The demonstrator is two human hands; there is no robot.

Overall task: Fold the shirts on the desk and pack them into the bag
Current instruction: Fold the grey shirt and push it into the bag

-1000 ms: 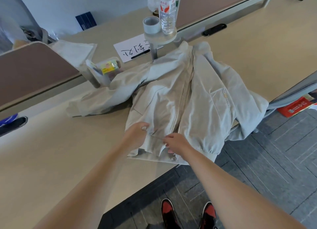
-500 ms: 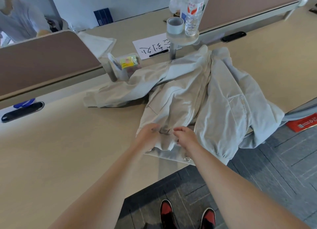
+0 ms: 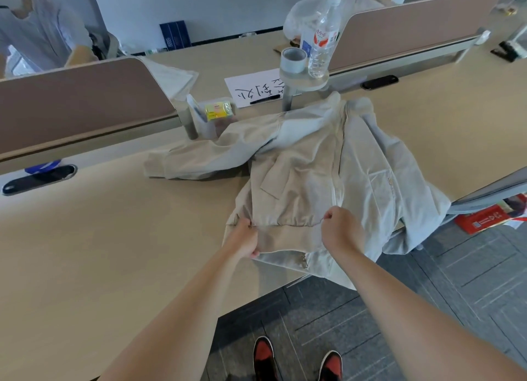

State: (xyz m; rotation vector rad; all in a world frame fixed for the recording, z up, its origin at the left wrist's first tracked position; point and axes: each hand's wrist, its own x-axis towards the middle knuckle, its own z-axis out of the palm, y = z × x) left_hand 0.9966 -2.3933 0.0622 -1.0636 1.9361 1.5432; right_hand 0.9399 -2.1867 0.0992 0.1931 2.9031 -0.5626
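Fingers [image 3: 252, 254] of left hand [image 3: 242, 239] and right hand [image 3: 340, 232] pinch the shirt [image 3: 299, 181] hem.

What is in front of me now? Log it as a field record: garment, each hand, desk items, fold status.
garment: pale beige zip jacket, spread front-up on the desk; one sleeve lies stretched on the desk, the other side drapes over the edge
left: left hand grips the hem band at its outer end
right: right hand pinches the hem band near the zip
desk items: water bottle and tape roll on a small raised shelf; handwritten paper beyond the jacket
fold status: not yet folded
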